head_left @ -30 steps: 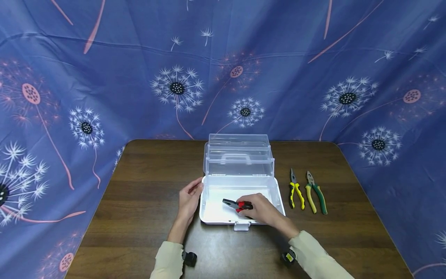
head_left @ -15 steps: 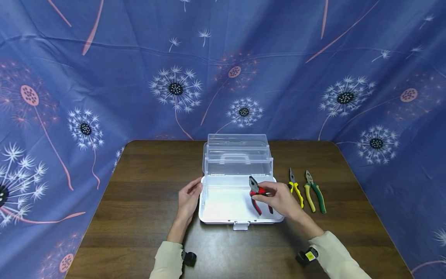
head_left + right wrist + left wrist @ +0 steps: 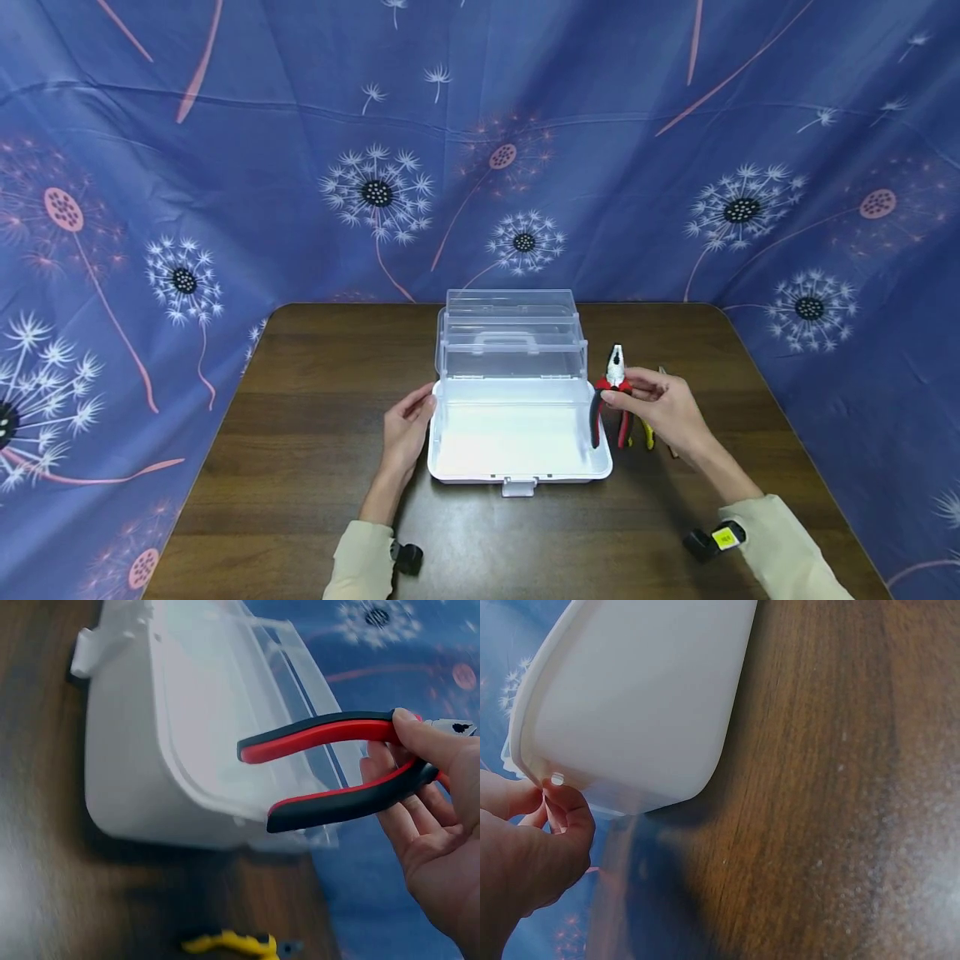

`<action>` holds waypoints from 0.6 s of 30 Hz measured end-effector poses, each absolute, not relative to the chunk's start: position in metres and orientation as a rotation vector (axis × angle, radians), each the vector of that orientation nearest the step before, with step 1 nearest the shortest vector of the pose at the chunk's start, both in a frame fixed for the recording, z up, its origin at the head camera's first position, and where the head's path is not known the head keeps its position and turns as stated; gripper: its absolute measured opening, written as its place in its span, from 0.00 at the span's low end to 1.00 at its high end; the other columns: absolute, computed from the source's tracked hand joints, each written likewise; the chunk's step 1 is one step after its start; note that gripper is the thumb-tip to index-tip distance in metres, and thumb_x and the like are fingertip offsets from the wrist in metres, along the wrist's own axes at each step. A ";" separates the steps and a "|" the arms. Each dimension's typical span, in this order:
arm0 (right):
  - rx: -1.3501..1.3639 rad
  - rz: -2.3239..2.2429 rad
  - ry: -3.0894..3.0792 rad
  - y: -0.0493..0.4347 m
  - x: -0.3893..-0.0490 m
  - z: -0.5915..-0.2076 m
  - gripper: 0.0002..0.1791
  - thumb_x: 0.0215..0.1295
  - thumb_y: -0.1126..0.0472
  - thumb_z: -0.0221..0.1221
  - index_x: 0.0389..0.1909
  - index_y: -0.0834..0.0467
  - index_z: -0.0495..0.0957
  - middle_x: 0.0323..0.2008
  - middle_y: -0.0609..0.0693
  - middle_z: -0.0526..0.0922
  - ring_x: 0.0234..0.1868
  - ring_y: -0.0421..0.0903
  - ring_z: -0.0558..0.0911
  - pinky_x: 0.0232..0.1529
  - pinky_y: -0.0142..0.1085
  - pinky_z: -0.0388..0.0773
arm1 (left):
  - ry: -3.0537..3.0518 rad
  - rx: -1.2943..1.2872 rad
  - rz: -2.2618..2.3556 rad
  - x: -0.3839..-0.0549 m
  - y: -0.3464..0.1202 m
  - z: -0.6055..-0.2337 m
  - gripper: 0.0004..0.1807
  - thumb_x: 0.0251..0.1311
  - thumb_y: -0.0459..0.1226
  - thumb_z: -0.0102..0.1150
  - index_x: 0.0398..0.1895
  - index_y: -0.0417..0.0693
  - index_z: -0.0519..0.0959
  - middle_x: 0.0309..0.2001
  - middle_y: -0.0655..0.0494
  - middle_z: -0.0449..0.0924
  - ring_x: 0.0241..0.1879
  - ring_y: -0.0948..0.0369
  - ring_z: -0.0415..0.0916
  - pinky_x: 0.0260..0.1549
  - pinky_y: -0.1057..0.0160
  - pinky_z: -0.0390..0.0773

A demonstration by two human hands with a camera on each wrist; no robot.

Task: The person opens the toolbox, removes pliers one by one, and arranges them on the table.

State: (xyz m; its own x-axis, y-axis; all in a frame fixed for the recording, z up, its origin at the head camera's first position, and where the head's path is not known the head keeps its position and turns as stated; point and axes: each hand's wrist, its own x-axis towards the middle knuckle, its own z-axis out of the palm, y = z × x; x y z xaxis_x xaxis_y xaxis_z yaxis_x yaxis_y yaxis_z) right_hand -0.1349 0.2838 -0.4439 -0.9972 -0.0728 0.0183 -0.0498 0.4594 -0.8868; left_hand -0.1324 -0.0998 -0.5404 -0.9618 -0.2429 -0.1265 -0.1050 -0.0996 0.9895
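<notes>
Red-and-black combination pliers (image 3: 613, 385) are held upright at the pivot by my right hand (image 3: 667, 408), over the right edge of a white plastic toolbox (image 3: 450, 477). In the right wrist view the two handles (image 3: 322, 737) spread apart, pointing toward the box, while the metal head shows past my thumb. My left hand (image 3: 405, 429) stays at the box's left side, and in the left wrist view its thumb and fingers pinch the corner of the rim (image 3: 531, 769). The box stands open, its clear lid and trays (image 3: 513, 333) folded back.
Yellow-and-black pliers (image 3: 648, 435) lie on the wooden table (image 3: 322, 400) right of the box, partly covered by my right hand. Green-handled pliers (image 3: 673, 453) beside them are almost fully hidden. A blue dandelion-print cloth (image 3: 262, 183) hangs behind and at both sides.
My right hand has lifted the red-and-black pliers out of the box and carried them right, turning their head from pointing left to pointing up. The left hand has kept its place.
</notes>
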 end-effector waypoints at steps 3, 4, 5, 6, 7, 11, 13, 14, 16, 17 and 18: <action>-0.041 -1.632 2.651 0.303 -0.137 -0.441 0.29 0.64 0.55 0.72 0.58 0.69 0.78 0.43 0.43 0.89 0.41 0.33 0.86 0.42 0.25 0.81 | -2.051 0.401 -2.222 -0.132 -0.100 -0.540 0.18 0.72 0.31 0.59 0.61 0.33 0.80 0.58 0.38 0.82 0.48 0.65 0.79 0.45 0.75 0.77; -0.023 -1.647 2.632 0.309 -0.138 -0.440 0.29 0.65 0.55 0.72 0.60 0.69 0.77 0.42 0.40 0.88 0.42 0.34 0.87 0.43 0.24 0.81 | -2.056 0.402 -2.219 -0.132 -0.100 -0.540 0.18 0.72 0.31 0.59 0.61 0.33 0.80 0.58 0.38 0.82 0.48 0.65 0.79 0.45 0.75 0.77; -0.014 -1.662 2.609 0.315 -0.139 -0.439 0.30 0.66 0.55 0.71 0.61 0.70 0.76 0.42 0.40 0.88 0.42 0.35 0.87 0.44 0.24 0.80 | -2.057 0.404 -2.219 -0.132 -0.100 -0.540 0.18 0.72 0.31 0.59 0.61 0.34 0.80 0.58 0.38 0.82 0.48 0.65 0.79 0.45 0.75 0.77; -0.008 -1.660 2.601 0.322 -0.140 -0.439 0.30 0.67 0.55 0.70 0.61 0.70 0.75 0.42 0.39 0.88 0.42 0.36 0.88 0.44 0.24 0.80 | -2.057 0.405 -2.221 -0.132 -0.100 -0.539 0.18 0.72 0.31 0.59 0.62 0.34 0.80 0.58 0.39 0.82 0.49 0.64 0.79 0.45 0.75 0.77; -0.005 -1.661 2.585 0.329 -0.140 -0.439 0.30 0.68 0.55 0.69 0.63 0.70 0.74 0.42 0.40 0.89 0.41 0.38 0.88 0.45 0.23 0.79 | -2.059 0.406 -2.223 -0.132 -0.100 -0.539 0.18 0.72 0.32 0.59 0.62 0.34 0.80 0.58 0.39 0.81 0.49 0.64 0.79 0.45 0.75 0.77; 0.016 -1.560 2.639 0.356 -0.144 -0.441 0.33 0.70 0.53 0.67 0.66 0.71 0.72 0.48 0.45 0.87 0.42 0.32 0.86 0.45 0.20 0.77 | -2.062 0.409 -2.224 -0.132 -0.100 -0.538 0.18 0.72 0.32 0.60 0.62 0.34 0.80 0.58 0.39 0.81 0.50 0.63 0.79 0.46 0.75 0.77; 0.033 -1.484 2.689 0.369 -0.146 -0.445 0.35 0.70 0.52 0.67 0.68 0.73 0.70 0.51 0.47 0.85 0.43 0.25 0.82 0.43 0.19 0.76 | -2.058 0.403 -2.227 -0.132 -0.100 -0.538 0.19 0.72 0.32 0.60 0.62 0.33 0.79 0.58 0.38 0.81 0.50 0.63 0.79 0.45 0.75 0.77; 0.054 -1.452 2.703 0.375 -0.147 -0.446 0.37 0.70 0.52 0.67 0.69 0.73 0.69 0.51 0.46 0.85 0.43 0.23 0.80 0.42 0.19 0.75 | -2.055 0.402 -2.229 -0.132 -0.100 -0.538 0.19 0.73 0.33 0.60 0.62 0.33 0.79 0.58 0.38 0.81 0.50 0.62 0.79 0.45 0.75 0.77; 0.083 -1.413 2.704 0.385 -0.148 -0.450 0.39 0.70 0.50 0.66 0.70 0.74 0.67 0.50 0.44 0.85 0.42 0.22 0.79 0.41 0.19 0.75 | -2.044 0.402 -2.242 -0.132 -0.100 -0.539 0.18 0.72 0.32 0.60 0.62 0.33 0.79 0.58 0.38 0.81 0.51 0.61 0.79 0.46 0.75 0.77; 0.100 -1.413 2.684 0.391 -0.148 -0.452 0.40 0.71 0.50 0.66 0.70 0.74 0.66 0.48 0.43 0.86 0.41 0.23 0.80 0.41 0.20 0.76 | -2.046 0.398 -2.241 -0.132 -0.100 -0.539 0.19 0.72 0.32 0.60 0.62 0.33 0.79 0.58 0.38 0.81 0.51 0.61 0.79 0.46 0.75 0.77; 0.109 -1.407 2.669 0.396 -0.149 -0.454 0.41 0.71 0.50 0.66 0.71 0.75 0.65 0.47 0.43 0.87 0.41 0.25 0.81 0.40 0.20 0.76 | -2.046 0.390 -2.244 -0.132 -0.099 -0.539 0.19 0.72 0.32 0.60 0.62 0.33 0.79 0.58 0.38 0.81 0.52 0.60 0.79 0.46 0.75 0.77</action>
